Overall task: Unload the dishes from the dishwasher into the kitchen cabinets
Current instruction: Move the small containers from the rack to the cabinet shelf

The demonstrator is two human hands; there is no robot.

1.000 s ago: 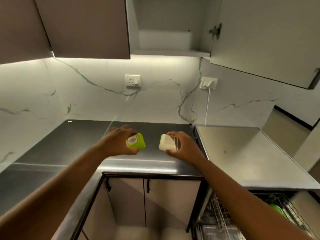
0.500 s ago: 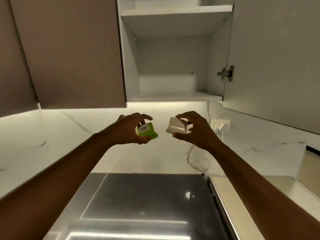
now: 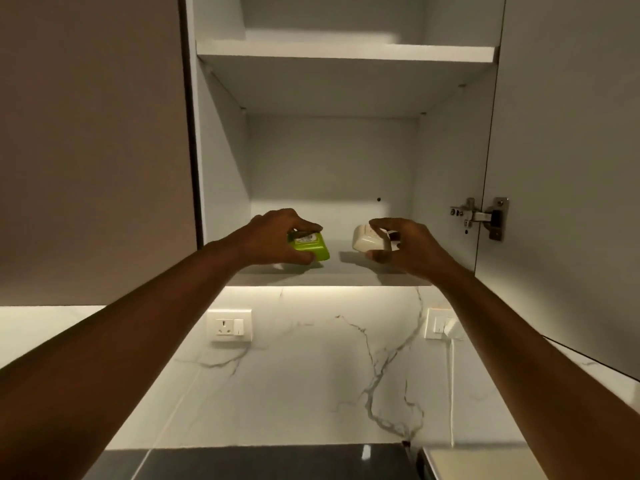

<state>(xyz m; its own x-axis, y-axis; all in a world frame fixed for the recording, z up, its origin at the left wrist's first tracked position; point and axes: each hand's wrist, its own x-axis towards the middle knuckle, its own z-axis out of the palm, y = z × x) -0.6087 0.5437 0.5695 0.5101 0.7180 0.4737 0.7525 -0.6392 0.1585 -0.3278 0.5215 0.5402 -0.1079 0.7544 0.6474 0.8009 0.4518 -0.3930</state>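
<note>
My left hand [image 3: 277, 237] grips a small green cup [image 3: 311, 248], bottom with a label facing me, at the left of the open wall cabinet's lowest shelf [image 3: 332, 271]. My right hand [image 3: 405, 247] grips a small cream cup [image 3: 367, 241] at the same height, to the right of the green one. Both cups are just over the shelf's front part; whether they touch it I cannot tell. The two cups are apart from each other.
The cabinet's door [image 3: 568, 168] stands open on the right, its hinge [image 3: 481, 216] near my right hand. A closed brown cabinet door [image 3: 90, 150] is on the left. A higher shelf [image 3: 346, 53] sits above. Below are a marble backsplash with sockets [image 3: 229, 326] and a dark counter [image 3: 270, 462].
Both hands rose from counter height with the cups and reached forward into the cabinet's lowest shelf. My view tilted upward.
</note>
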